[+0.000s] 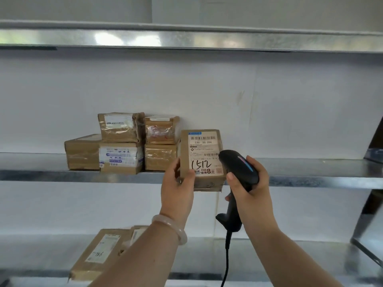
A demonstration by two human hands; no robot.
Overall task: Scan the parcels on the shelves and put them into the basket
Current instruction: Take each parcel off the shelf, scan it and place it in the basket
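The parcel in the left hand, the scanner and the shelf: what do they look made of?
Parcel: matte brown cardboard with a white paper label. Scanner: likely black plastic, smooth with a slight sheen. Shelf: apparently galvanised sheet metal, grey and dully reflective.

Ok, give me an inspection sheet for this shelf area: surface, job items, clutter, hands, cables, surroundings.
Surface: grey metal middle shelf, bare at its right.
Job's things: five stacked brown cardboard parcels on the shelf's left; brown cardboard parcel with white label marked 1512, held up at the shelf edge; black handheld barcode scanner close to its label; at least two lower-shelf parcels; basket not in view.
Clutter: nothing seen.
Hands: left hand grips the labelled parcel's lower left; right hand grips the scanner.
Cables: black scanner cable hangs from the handle, out of frame.
Surroundings: white back wall; metal upper shelf.
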